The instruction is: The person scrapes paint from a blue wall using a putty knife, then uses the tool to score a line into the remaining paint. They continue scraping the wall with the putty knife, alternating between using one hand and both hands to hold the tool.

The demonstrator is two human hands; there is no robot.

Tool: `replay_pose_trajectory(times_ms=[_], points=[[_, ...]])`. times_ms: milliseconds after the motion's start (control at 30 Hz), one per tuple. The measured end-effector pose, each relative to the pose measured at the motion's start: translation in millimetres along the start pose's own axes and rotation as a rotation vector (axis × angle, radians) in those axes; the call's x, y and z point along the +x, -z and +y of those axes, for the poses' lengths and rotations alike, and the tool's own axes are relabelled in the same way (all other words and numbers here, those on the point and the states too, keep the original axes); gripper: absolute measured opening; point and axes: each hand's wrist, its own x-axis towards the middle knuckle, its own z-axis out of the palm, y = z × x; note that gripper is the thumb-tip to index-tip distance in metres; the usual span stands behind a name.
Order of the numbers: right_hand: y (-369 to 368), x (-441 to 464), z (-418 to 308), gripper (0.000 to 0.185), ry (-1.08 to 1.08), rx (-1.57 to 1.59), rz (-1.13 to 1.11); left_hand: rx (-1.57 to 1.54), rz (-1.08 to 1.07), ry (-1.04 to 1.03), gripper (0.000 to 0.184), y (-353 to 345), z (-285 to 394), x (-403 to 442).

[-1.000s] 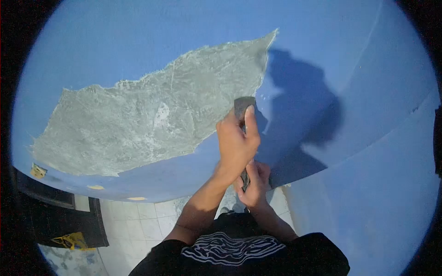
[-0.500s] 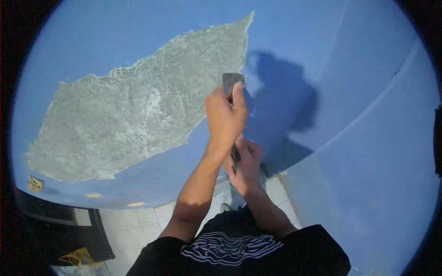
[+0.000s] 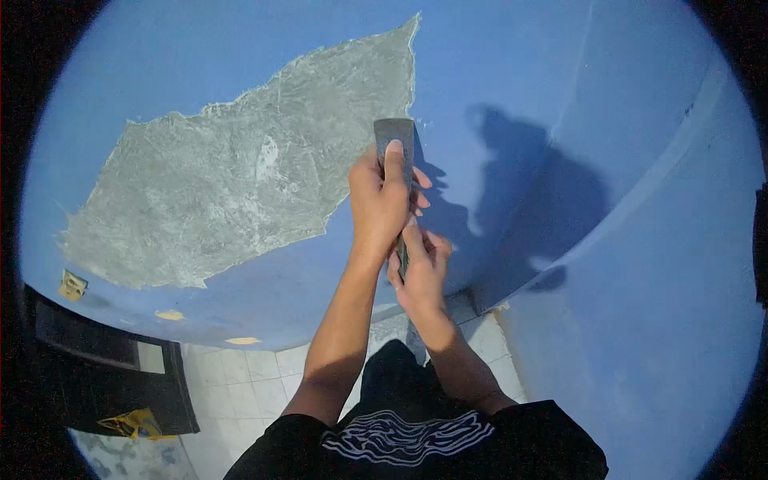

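A dark, flat-bladed scraper (image 3: 395,128) points up the blue wall, its broad end beside the right edge of a bare grey patch (image 3: 232,184). My left hand (image 3: 378,204) is closed around its upper part, thumb pressed flat along the blade and fingertips showing on the far side. Lower down, my right hand (image 3: 424,276) grips the narrow handle end, partly covered by its fingers. The patch has a ragged, pale-edged outline where blue paint is gone. Whether the blade touches the wall I cannot tell.
Blue wall (image 3: 496,64) surrounds the patch and meets another wall (image 3: 664,320) at a corner on the right. White floor tiles (image 3: 248,392) lie below. At lower left are a dark piece of furniture (image 3: 96,340), a yellow wrapper (image 3: 136,422) and a wall socket (image 3: 72,286).
Both hands and the scraper have shifted slightly up and left in view, showing more of the blade. The left fingertips now show on its right side. The shadow has moved right.
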Motion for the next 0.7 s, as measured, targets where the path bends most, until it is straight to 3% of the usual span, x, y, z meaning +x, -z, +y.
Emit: replay_pose_trajectory(times_ms=[300, 433, 500, 633, 700], points=[[-13, -6, 4, 0.035, -0.085, 0.171, 0.09, 0.417, -0.015, -0.083, 0.032, -1, 9, 7], [-18, -5, 13, 0.035, -0.068, 0.267, 0.03, 0.494, -0.019, -0.024, 0.032, 1, 13, 11], [-23, -3, 15, 0.035, -0.091, 0.274, 0.025, 0.681, 0.041, -0.242, 0.032, 4, 3, 22], [-33, -4, 16, 0.035, -0.097, 0.298, 0.141, 0.669, 0.001, -0.215, 0.034, 11, -3, 22], [-39, -9, 19, 0.033, -0.088, 0.281, 0.148, 0.665, -0.001, -0.331, 0.04, 16, -5, 23]])
